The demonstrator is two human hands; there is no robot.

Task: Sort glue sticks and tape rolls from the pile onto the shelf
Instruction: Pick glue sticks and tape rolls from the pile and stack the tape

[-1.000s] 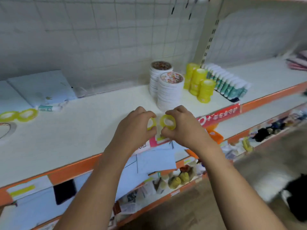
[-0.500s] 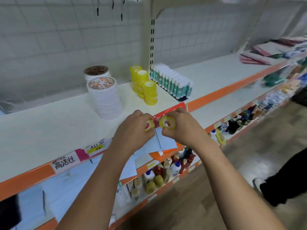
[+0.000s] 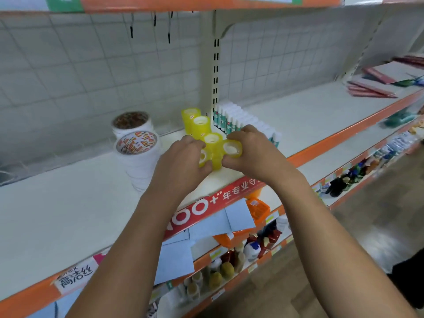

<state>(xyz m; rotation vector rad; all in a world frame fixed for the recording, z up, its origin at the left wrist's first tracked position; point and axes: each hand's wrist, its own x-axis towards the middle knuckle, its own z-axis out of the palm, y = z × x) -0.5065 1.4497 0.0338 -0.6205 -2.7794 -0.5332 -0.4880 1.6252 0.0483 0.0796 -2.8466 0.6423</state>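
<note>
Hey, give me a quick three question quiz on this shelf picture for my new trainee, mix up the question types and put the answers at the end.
1. True or false: the right hand holds nothing.
2. What stands just right of the three stacks of yellow translucent tape rolls? A) a row of white-capped glue sticks B) a cup of pens C) a box of staples
3. How many stacks of wide white tape rolls stand on the white shelf?
Key: 1 false, it grips a small yellow tape roll, as does the left hand; 2 A; 3 two.
</note>
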